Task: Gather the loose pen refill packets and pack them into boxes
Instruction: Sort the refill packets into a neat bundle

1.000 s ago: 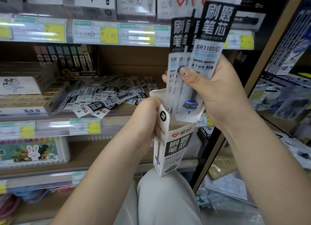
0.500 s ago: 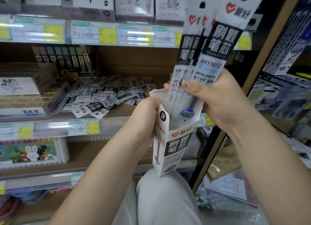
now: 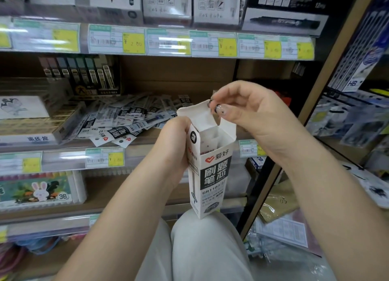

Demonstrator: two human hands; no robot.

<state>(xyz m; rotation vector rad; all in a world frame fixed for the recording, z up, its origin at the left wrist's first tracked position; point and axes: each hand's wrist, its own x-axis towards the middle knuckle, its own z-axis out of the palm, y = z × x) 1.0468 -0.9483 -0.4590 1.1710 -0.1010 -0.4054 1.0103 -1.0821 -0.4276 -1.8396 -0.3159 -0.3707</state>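
A tall white refill box (image 3: 212,175) with black lettering stands upright on my knee, its top open. My left hand (image 3: 175,142) grips the box's upper left side. My right hand (image 3: 246,112) is above the opening and pinches the box's top flap (image 3: 200,114) between thumb and fingers. Refill packets (image 3: 210,145) sit down inside the box, only their tops showing. A heap of several loose refill packets (image 3: 126,120) lies on the middle shelf, behind and to the left of the box.
The shelf (image 3: 147,142) also holds a flat box stack (image 3: 27,123) at left and dark lead cases (image 3: 84,74) behind the heap. Price-tag rails run along the shelf edges. A wooden upright (image 3: 305,133) stands at right, with bagged goods (image 3: 280,228) on the floor.
The bundle of packets that my right hand held above the box has gone down inside it. My right hand has let go of them and now pinches the top flap.
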